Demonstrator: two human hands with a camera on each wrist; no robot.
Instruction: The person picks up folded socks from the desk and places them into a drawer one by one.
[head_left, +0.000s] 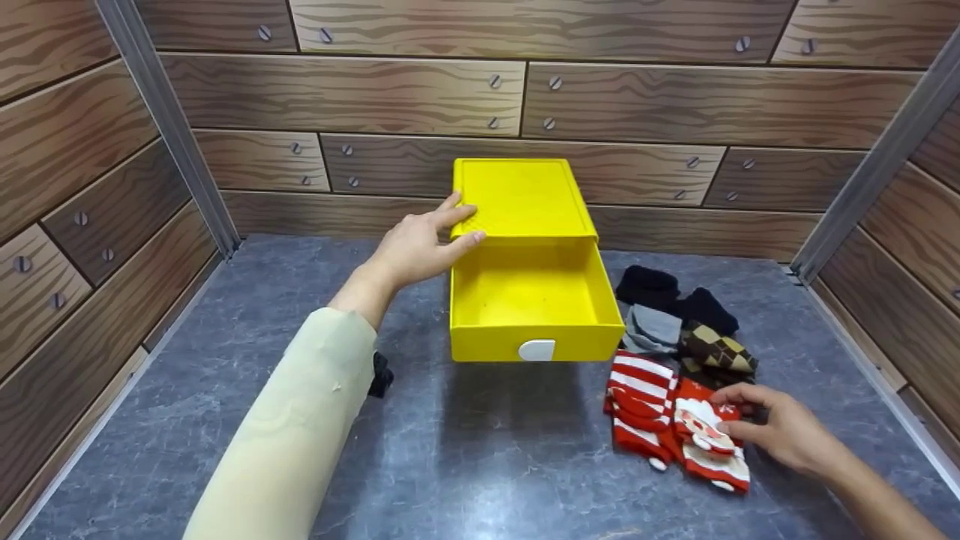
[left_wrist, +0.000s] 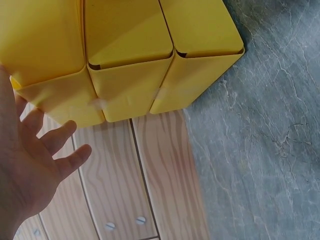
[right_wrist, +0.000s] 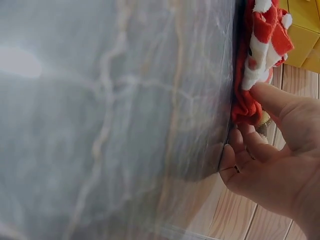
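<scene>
While left hand (head_left: 420, 244), fingers spread, rests on yellow drawer box (head_left: 521, 195), right hand (head_left: 791, 431) pinches red Santa sock (head_left: 705, 427) beside striped socks (head_left: 641, 401) on counter (head_left: 517, 465).

In the head view, with the pulled-out drawer (head_left: 480, 343) at the clock's centre, a hand could drop in from above, but the yellow casing (head_left: 517, 199) roofed the part towards 12. Beyond it, the plank wall (head_left: 427, 97) blocked 12. The left fingers (head_left: 454, 216) and pale sleeve (head_left: 292, 427) obstructed 10 to 8. Black socks (head_left: 649, 287) stood in the way at 3; Santa socks (head_left: 705, 427) and the right fingers (head_left: 742, 393) crowded 4. Passing room lay over the worktop (head_left: 495, 442) at 6.
</scene>
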